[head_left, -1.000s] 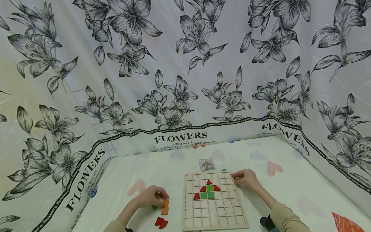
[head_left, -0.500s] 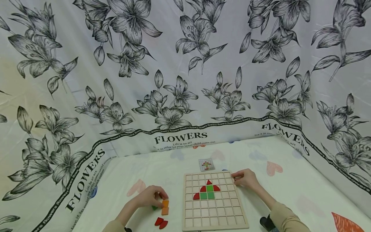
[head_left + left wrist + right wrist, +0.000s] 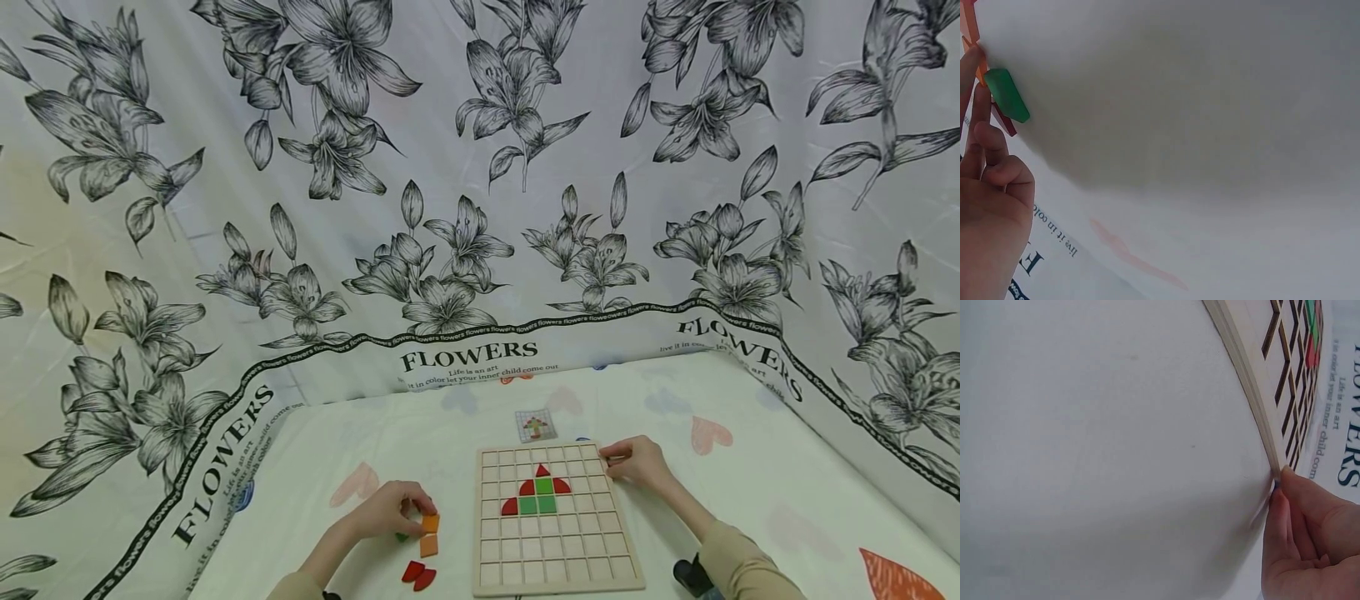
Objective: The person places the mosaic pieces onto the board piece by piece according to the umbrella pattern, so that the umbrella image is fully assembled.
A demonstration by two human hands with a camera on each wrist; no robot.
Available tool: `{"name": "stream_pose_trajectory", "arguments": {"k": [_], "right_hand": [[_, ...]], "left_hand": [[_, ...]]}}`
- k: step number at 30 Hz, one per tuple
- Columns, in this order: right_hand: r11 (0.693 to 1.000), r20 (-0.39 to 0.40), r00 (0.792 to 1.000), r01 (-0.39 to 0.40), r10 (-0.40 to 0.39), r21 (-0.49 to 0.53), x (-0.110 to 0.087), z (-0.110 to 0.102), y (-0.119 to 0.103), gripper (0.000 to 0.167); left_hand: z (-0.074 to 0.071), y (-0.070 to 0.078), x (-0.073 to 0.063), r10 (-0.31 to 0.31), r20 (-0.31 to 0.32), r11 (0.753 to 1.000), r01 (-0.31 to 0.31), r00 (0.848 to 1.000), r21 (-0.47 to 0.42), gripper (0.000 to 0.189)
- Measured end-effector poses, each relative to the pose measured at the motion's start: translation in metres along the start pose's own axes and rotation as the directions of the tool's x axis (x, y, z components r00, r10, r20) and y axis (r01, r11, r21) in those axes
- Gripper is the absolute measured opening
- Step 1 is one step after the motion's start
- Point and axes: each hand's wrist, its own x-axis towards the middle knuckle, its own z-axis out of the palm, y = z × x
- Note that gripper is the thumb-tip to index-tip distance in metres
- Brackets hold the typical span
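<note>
In the head view my left hand (image 3: 393, 508) pinches an orange square tile (image 3: 431, 523) left of the board. Below lies a second orange tile (image 3: 428, 546), then two red quarter-round tiles (image 3: 424, 580). A green tile (image 3: 1007, 95) is beside my fingers in the left wrist view and partly hidden by them in the head view. My right hand (image 3: 639, 461) grips the right edge of the wooden grid board (image 3: 558, 575) near its far corner. Set in the board are green square tiles (image 3: 546, 503), a red triangle (image 3: 541, 472) and several red rounded tiles (image 3: 561, 486).
A small pattern card (image 3: 536, 425) lies just beyond the board. The table cloth (image 3: 615, 392) is pale with printed hearts. A floral curtain (image 3: 480, 267) hangs behind and on both sides.
My left fingers have shifted only slightly about the orange tile. The right hand and the board look the same, and the view has moved a touch.
</note>
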Motion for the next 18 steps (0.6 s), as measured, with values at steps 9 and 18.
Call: {"name": "stream_pose_trajectory", "arguments": {"k": [9, 18], "right_hand": [[1.0, 0.001, 1.0, -0.005, 0.005, -0.003, 0.0, 0.0009, -0.0006, 0.028], [1.0, -0.007, 1.0, -0.013, 0.013, -0.005, 0.0008, 0.0002, -0.0006, 0.029]], "left_hand": [[0.0007, 0.0051, -0.0008, 0.002, 0.009, 1.0, -0.002, 1.0, 0.017, 0.023], [0.0011, 0.0069, 0.0011, -0.001, -0.011, 1.0, 0.001, 1.0, 0.024, 0.021]]}}
